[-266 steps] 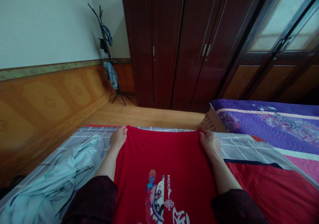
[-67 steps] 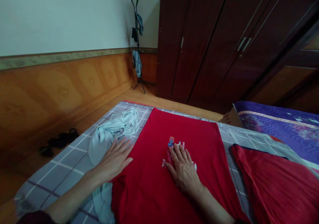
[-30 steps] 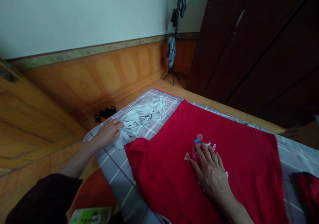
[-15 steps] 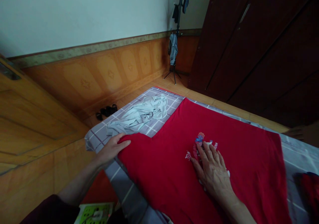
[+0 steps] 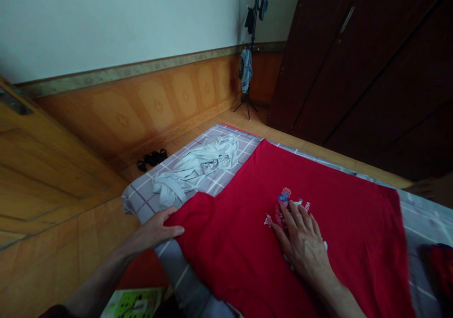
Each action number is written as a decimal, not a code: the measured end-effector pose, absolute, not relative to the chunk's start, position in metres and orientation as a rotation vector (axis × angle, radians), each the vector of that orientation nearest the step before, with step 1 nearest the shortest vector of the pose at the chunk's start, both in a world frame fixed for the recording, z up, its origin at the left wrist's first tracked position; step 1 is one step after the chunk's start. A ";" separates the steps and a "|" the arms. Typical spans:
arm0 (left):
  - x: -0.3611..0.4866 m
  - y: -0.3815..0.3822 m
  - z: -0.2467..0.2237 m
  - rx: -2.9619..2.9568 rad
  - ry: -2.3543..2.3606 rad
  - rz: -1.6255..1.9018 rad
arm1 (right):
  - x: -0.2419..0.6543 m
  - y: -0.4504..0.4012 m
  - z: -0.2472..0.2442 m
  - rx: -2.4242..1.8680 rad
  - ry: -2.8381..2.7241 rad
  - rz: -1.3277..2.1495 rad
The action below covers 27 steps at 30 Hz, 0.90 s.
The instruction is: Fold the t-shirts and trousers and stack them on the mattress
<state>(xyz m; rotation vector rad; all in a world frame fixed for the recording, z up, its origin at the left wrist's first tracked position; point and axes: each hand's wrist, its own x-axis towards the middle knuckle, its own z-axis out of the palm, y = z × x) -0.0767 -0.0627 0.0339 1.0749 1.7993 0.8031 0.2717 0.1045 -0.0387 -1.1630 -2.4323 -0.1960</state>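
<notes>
A red T-shirt with a coloured print lies spread over a checked grey bedsheet. My left hand grips the edge of its sleeve at the left, thumb on top and the other fingers partly hidden beneath the cloth. Flat on the printed chest rests my right hand, fingers stretched out and covering part of the picture and lettering. Just beyond the sleeve is a crumpled pale grey garment.
Dark red cloth lies at the right edge. Black sandals are on the floor by the wall. A coat stand holds clothes beside a dark wardrobe. A wooden door stands left, a green-and-white box below.
My left hand has shifted slightly down and toward me, drawing the sleeve edge with it and creasing the cloth near the shoulder. My right hand stays on the print.
</notes>
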 end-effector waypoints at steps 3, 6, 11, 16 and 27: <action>-0.069 -0.071 0.025 0.882 1.815 0.897 | 0.272 0.106 -0.040 -1.161 -2.435 -0.209; -0.063 -0.072 0.021 0.687 1.926 1.125 | 0.273 0.109 -0.042 -1.167 -2.421 -0.192; -0.063 -0.068 0.022 0.670 1.860 1.114 | 0.259 0.085 -0.022 -1.106 -2.408 -0.079; -0.060 -0.065 0.017 0.734 1.749 0.960 | 0.209 0.008 0.024 -0.601 -2.669 0.238; -0.061 -0.064 0.026 0.075 1.361 1.232 | 0.144 -0.021 0.022 -0.372 -2.996 0.187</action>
